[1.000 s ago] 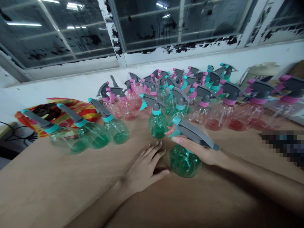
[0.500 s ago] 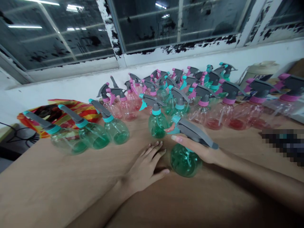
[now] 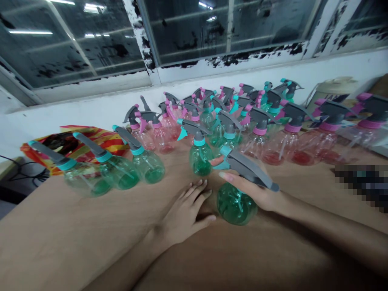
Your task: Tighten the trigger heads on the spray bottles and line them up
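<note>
My right hand (image 3: 254, 192) is wrapped round the neck of a green spray bottle (image 3: 235, 206), a finger by its turquoise trigger. The grey spray head points away to the left, and green liquid shows inside the bottle. My left hand (image 3: 189, 210) lies flat on the wooden table (image 3: 91, 242), fingers stretched out, just left of that bottle and apart from it. Beyond my hands stands another green spray bottle (image 3: 200, 157) with a turquoise collar. To the left, three green spray bottles (image 3: 149, 167) stand in a slanting row.
Several pink-collared spray bottles (image 3: 274, 151) line the right side, with more pink and green ones behind. A red and yellow plastic bag (image 3: 113, 139) lies at the left. A pale jug (image 3: 333, 89) stands at the back right, by the wall. A blurred-out dark object (image 3: 362, 186) is at right.
Almost nothing differs. The view has shifted very slightly; both hands and the held spray bottle keep their places.
</note>
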The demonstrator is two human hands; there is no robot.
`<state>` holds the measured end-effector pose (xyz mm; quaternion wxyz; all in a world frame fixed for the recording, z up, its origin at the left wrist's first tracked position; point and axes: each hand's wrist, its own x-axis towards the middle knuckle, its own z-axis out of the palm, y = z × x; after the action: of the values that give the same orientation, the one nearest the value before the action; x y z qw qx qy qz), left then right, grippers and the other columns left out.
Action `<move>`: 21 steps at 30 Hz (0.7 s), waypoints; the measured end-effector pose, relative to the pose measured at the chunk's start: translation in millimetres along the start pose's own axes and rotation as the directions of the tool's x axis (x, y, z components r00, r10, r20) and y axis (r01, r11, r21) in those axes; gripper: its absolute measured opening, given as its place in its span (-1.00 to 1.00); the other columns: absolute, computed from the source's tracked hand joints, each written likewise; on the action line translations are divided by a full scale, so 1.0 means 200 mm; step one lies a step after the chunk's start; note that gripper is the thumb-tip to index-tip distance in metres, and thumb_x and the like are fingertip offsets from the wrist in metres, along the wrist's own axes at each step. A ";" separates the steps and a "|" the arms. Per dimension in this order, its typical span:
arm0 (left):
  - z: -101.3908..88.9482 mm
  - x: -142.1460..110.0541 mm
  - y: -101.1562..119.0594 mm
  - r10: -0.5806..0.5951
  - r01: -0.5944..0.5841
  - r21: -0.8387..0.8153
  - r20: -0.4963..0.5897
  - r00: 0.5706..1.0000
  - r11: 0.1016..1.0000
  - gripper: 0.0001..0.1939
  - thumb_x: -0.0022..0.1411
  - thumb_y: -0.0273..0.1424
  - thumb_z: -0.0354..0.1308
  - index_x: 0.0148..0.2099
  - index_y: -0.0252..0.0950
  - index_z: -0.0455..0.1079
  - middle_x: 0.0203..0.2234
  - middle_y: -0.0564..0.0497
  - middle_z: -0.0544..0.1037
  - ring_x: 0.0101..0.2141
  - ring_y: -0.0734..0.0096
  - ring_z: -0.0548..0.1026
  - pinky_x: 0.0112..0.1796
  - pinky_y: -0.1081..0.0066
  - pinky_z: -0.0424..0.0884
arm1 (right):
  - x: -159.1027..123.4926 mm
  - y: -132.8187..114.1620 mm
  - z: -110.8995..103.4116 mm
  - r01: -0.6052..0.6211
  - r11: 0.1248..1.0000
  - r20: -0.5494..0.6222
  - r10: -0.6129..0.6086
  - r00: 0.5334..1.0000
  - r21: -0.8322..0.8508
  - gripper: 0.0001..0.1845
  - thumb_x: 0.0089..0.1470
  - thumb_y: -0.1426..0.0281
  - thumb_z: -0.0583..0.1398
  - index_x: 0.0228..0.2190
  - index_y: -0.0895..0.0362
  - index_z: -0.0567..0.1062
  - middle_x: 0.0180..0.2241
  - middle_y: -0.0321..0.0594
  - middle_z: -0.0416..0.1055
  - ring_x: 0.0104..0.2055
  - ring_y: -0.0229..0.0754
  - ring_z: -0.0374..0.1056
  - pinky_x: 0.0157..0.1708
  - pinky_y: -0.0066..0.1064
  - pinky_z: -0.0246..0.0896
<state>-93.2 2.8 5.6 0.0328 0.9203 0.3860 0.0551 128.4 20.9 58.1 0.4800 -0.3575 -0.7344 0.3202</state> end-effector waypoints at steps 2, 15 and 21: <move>0.00 0.00 0.00 0.000 0.000 -0.001 -0.002 1.000 1.000 -0.36 0.32 -0.04 -0.01 0.27 -0.36 0.11 0.26 -0.16 0.16 0.26 0.12 0.06 0.20 0.07 0.05 | 0.00 0.00 0.00 0.012 1.000 -0.001 -0.012 1.000 0.004 -0.71 0.08 0.16 0.20 -0.14 -0.08 0.53 -0.40 -0.28 0.44 -0.47 -0.17 0.35 -0.45 -0.28 0.28; -0.01 0.00 0.00 0.000 0.000 -0.032 0.000 1.000 0.999 -0.38 0.33 -0.04 -0.01 0.28 -0.32 0.10 0.26 -0.16 0.16 0.27 0.11 0.05 0.20 0.06 0.04 | 0.00 0.00 0.00 0.019 0.999 -0.003 -0.019 1.000 0.044 -0.72 0.08 0.29 0.23 -0.12 -0.06 0.52 -0.23 -0.27 0.50 -0.29 -0.14 0.44 -0.28 -0.27 0.32; -0.01 0.00 0.00 -0.007 0.007 -0.019 0.018 1.000 1.000 -0.36 0.32 -0.04 0.00 0.27 -0.36 0.11 0.26 -0.18 0.15 0.27 0.10 0.04 0.20 0.05 0.05 | 0.00 0.01 0.00 -0.017 1.000 0.028 0.017 0.999 0.025 -0.73 0.09 0.21 0.21 -0.15 -0.04 0.51 -0.35 -0.27 0.48 -0.42 -0.16 0.40 -0.37 -0.27 0.31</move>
<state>-93.2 2.9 7.2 0.0451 0.9190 0.3885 0.0504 128.8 21.7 57.3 0.4715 -0.3533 -0.7338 0.3383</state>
